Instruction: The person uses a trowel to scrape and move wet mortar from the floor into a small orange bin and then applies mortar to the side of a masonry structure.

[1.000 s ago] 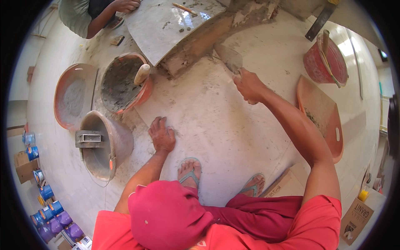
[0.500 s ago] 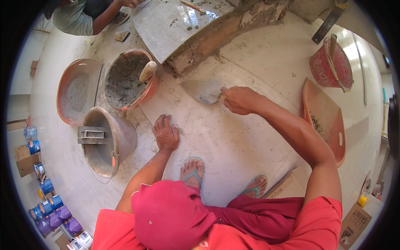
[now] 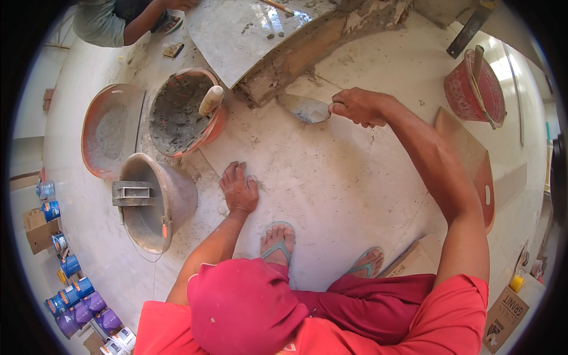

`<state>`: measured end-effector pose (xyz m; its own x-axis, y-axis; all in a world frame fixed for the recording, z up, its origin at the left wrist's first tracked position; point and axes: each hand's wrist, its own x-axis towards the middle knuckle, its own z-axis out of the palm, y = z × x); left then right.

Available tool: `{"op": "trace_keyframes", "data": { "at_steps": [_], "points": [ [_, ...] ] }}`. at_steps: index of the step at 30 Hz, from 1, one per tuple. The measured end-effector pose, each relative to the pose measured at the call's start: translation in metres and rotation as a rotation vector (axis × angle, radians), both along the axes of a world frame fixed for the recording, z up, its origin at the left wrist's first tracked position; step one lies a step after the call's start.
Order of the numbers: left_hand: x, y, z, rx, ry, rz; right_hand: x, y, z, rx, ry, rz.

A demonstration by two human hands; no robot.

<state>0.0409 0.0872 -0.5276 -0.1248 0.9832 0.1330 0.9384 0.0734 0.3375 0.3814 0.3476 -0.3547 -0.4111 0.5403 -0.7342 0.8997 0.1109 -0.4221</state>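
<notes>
Carrying mortar on the trowel [image 3: 305, 108] calls for a level blade, kept low over the floor [image 3: 355, 195] between the mortar bucket [image 3: 180, 112] and the raised tile's edge [image 3: 296, 56]. With the right hand [image 3: 358, 106] wrapped tight around the handle, the left hand [image 3: 239, 189] lies spread flat on the floor as a brace. That handle is hidden in the fist, and the blade's load is probably thin, though hard to make out.

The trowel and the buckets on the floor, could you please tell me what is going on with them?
A person squats on the floor. The right hand holds a trowel, its blade near the mortar edge under a raised tile. The left hand is pressed flat on the floor. An orange bucket of mortar stands beside the tile, with a grey bucket nearer. Another person's arm shows at the top.
</notes>
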Motion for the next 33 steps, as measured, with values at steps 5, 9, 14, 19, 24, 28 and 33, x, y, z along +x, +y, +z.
{"op": "trace_keyframes", "data": {
  "at_steps": [5,9,14,19,24,28,33],
  "points": [
    [-0.002,-0.001,0.0,0.002,0.003,0.009,0.011,0.005,0.006,0.028,-0.002,-0.064],
    [0.002,0.001,-0.002,-0.004,0.001,-0.002,0.021,0.004,-0.015,0.235,-0.11,0.047],
    [-0.004,-0.003,-0.001,-0.001,0.024,0.007,-0.015,-0.031,-0.018,0.444,-0.078,0.203],
    [0.001,0.001,-0.001,0.002,0.0,0.0,-0.009,-0.003,-0.026,0.475,-0.18,0.145],
    [0.0,-0.001,0.0,-0.008,0.008,0.001,-0.009,0.002,-0.013,0.462,-0.143,0.152],
    [0.0,0.001,0.001,-0.015,0.03,0.002,-0.022,-0.014,-0.014,0.448,-0.132,0.121],
    [0.001,0.001,0.0,-0.002,-0.004,-0.006,0.003,0.017,-0.014,0.426,-0.211,0.078]
  ]
}}
